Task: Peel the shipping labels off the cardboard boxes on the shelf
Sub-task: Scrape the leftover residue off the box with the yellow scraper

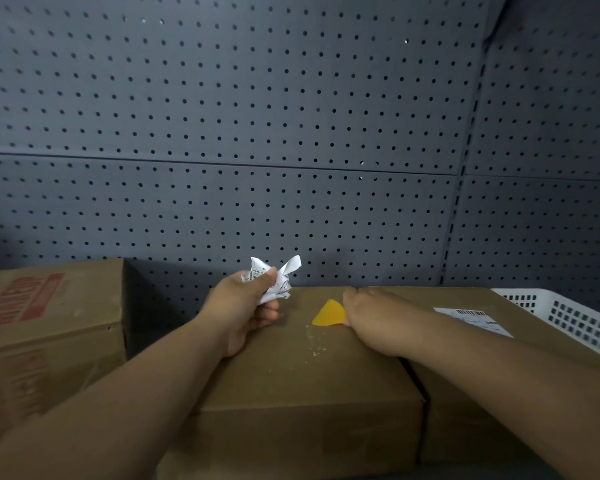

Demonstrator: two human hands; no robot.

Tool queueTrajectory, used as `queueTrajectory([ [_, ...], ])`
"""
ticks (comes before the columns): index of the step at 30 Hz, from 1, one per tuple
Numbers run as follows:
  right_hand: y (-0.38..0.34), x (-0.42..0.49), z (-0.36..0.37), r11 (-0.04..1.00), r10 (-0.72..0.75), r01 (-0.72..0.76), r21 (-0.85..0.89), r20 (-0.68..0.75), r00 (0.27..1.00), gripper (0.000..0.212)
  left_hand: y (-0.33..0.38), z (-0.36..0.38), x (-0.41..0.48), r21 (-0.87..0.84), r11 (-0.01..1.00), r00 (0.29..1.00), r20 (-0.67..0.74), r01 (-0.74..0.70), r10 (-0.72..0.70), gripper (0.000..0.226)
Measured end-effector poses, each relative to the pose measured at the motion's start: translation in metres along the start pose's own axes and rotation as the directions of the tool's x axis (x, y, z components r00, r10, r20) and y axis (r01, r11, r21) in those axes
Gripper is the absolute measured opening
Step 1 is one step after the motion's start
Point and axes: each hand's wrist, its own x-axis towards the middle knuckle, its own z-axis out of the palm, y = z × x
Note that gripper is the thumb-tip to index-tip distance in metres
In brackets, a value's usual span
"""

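A plain cardboard box (302, 386) stands in the middle of the shelf, with small white paper crumbs on its top. My left hand (243, 306) hovers over its far left corner, shut on a crumpled white shipping label (276, 280). My right hand (378, 320) rests on the box top and holds a yellow plastic scraper (329, 314) flat against the cardboard. A second box (471, 382) stands against the first on the right, with a white barcode label (473, 321) stuck on its top.
A third cardboard box (49, 313) with red printing stands at the left, apart from the middle box. A white perforated plastic basket (568, 317) sits at the far right. Grey pegboard (257, 133) forms the shelf's back and right wall.
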Motion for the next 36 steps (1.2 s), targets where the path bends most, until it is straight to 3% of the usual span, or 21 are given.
queueTrajectory([
  [4,0.012,0.008,-0.013,0.996,0.003,-0.001,0.095,-0.024,1.000,0.004,0.003,0.001,-0.001,-0.014,1.000,1.000,-0.019,0.006,-0.007,0.021],
  [6,0.016,0.011,-0.027,0.996,-0.049,0.052,0.078,-0.037,0.998,0.011,0.004,0.000,-0.002,-0.010,1.000,1.000,-0.022,0.019,-0.019,0.022],
  [10,0.004,0.015,-0.042,0.970,-0.130,0.118,-0.213,-0.039,0.991,0.016,0.004,-0.006,-0.006,-0.015,0.999,0.999,-0.023,0.032,-0.033,0.022],
  [13,-0.011,0.016,-0.042,0.865,-0.270,0.191,-0.464,-0.109,0.957,0.026,0.004,-0.009,-0.007,-0.046,0.998,0.999,-0.036,0.032,-0.034,0.021],
  [17,-0.027,0.013,-0.034,0.610,-0.492,0.284,-0.740,-0.072,0.868,0.022,0.003,-0.010,-0.004,-0.078,0.996,0.999,-0.010,0.044,-0.044,0.021],
  [19,-0.033,0.008,-0.031,0.509,-0.513,0.305,-0.805,0.001,0.859,0.022,0.001,-0.012,-0.002,-0.084,0.995,0.999,0.000,0.045,-0.045,0.022],
  [23,-0.032,-0.005,-0.035,0.425,-0.610,0.391,-0.817,0.061,0.790,0.021,-0.001,-0.013,-0.001,-0.101,0.994,0.999,0.025,0.049,-0.047,0.022],
  [26,-0.021,-0.010,-0.051,0.523,-0.641,0.415,-0.744,-0.023,0.767,0.022,-0.002,-0.012,-0.001,-0.120,0.992,0.998,0.032,0.049,-0.045,0.022],
  [28,-0.006,-0.002,-0.059,0.690,-0.560,0.409,-0.597,-0.082,0.825,0.018,-0.002,-0.013,-0.001,-0.135,0.990,0.998,0.035,0.049,-0.044,0.022],
  [31,0.005,0.018,-0.059,0.913,-0.308,0.269,-0.306,-0.087,0.947,0.026,-0.002,-0.013,-0.002,-0.163,0.986,0.999,0.027,0.043,-0.039,0.023],
  [34,0.007,0.039,-0.035,0.992,-0.126,0.127,0.005,-0.059,0.990,0.035,-0.002,-0.013,-0.003,-0.171,0.984,0.999,0.028,0.043,-0.039,0.023],
  [36,0.009,0.044,-0.018,0.971,-0.065,0.077,0.227,-0.062,0.996,0.040,-0.002,-0.013,-0.003,-0.166,0.985,0.999,0.031,0.047,-0.042,0.023],
])
